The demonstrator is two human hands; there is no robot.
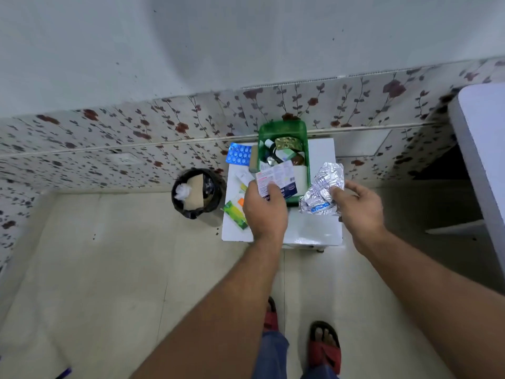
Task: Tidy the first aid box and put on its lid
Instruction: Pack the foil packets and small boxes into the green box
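A green first aid box (283,129) stands open on a small white table (314,231), filled with bottles, a gold foil pack and cartons. My left hand (264,207) holds a white and pink medicine carton (274,178) over the box's near left corner. My right hand (359,204) pinches silver foil blister strips (323,188) just right of the box. No lid is visible.
A blue blister strip (238,154), a tan roll (254,159), a white tube (243,177) and a green carton (235,211) lie left of the box. A black bin (197,192) with rubbish stands on the floor to the left. A grey table (481,149) is at right.
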